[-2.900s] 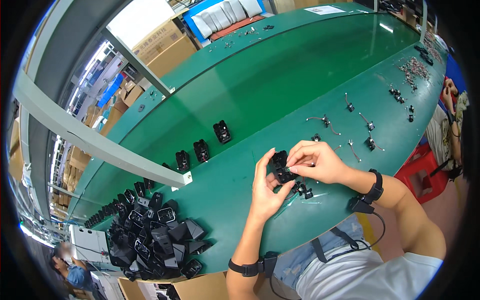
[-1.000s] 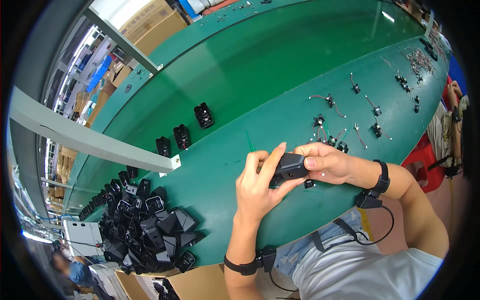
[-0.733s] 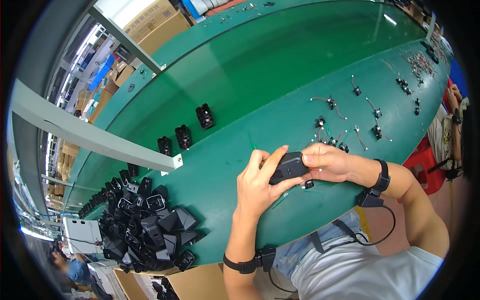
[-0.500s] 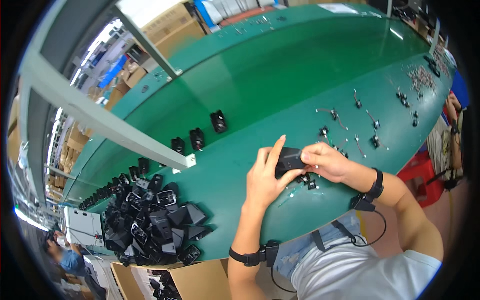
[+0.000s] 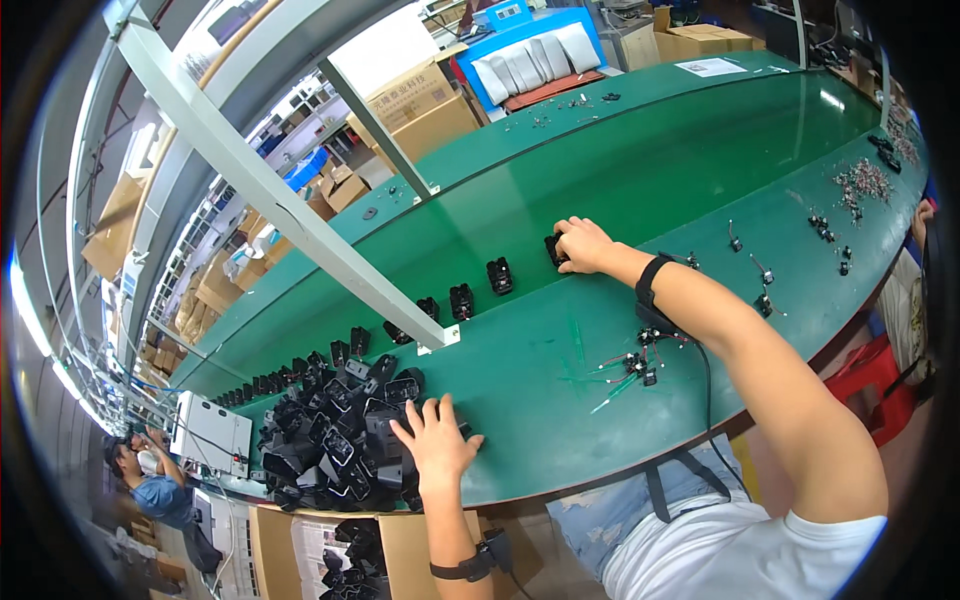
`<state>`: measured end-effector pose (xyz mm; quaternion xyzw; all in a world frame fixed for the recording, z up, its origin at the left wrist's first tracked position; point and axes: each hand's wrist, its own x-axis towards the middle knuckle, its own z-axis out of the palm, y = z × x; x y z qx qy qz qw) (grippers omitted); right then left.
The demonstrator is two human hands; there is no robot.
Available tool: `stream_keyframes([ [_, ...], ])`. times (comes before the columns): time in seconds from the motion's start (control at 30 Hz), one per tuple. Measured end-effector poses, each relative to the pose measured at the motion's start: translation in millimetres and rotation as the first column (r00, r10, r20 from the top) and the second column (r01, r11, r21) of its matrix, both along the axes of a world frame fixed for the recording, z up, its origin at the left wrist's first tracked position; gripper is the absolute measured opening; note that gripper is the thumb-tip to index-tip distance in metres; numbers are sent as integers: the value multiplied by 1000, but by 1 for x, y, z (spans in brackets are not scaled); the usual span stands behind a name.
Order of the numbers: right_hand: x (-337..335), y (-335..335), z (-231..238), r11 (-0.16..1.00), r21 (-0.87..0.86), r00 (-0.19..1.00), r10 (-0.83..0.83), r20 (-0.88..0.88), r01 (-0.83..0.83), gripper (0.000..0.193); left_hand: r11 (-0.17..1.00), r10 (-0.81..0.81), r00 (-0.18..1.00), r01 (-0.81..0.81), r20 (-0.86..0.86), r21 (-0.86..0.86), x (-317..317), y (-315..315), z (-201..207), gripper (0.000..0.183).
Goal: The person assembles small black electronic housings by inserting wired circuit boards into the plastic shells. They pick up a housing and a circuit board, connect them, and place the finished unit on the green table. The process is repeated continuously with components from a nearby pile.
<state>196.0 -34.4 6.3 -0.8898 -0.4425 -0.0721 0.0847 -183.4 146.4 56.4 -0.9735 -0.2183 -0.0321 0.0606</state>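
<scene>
With my right arm stretched far out, my right hand (image 5: 583, 246) has its fingers around a small black plastic housing (image 5: 552, 250) on the sunken green strip. That housing is partly hidden by the fingers. To its left, similar housings (image 5: 499, 276) stand in a line running back along the strip. My left hand (image 5: 440, 447) is spread open over the right edge of a heap of black plastic housings (image 5: 335, 430), fingertips at or just above the nearest pieces. Nothing shows in its grasp. Small black parts with thin wires (image 5: 636, 364) lie on the near ledge below my right forearm.
A slanting grey post (image 5: 290, 215) stands on the ledge between the line and me. Thin green sticks (image 5: 613, 394) lie by the wired parts. Further right are more wired parts (image 5: 765, 300) and a metal-coloured pile (image 5: 862, 182). An open carton (image 5: 405, 555) sits below the heap.
The black housing has gone from between both hands to the end of the line, in my right hand. My left hand has let go and moved left to the heap. The view has shifted.
</scene>
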Motion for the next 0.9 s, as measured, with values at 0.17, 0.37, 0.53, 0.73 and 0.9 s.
stream_keyframes([
  [0.17, -9, -18, 16, 993, 85, 996, 86, -34, -83, 45, 997, 39, 997, -43, 63, 58, -5, 20, -22, 78],
  [0.37, -43, -85, 54, 950, 86, 806, 301, -510, -300, 44, 981, 141, 982, -122, -125, 149, 30, 17, -14, 54],
  [0.53, -117, -125, 32, 884, 50, 803, 445, -395, -466, 52, 977, 136, 956, -87, -260, 194, 47, 21, -10, 58],
  [0.73, -139, -128, 26, 906, 110, 786, 411, -462, -409, 33, 998, -55, 998, 54, 38, 28, 65, -3, 2, 64],
  [0.9, -135, -132, 27, 883, 417, 678, 442, -587, -215, 31, 716, -112, 883, 389, 456, -579, 99, -50, -10, 67],
])
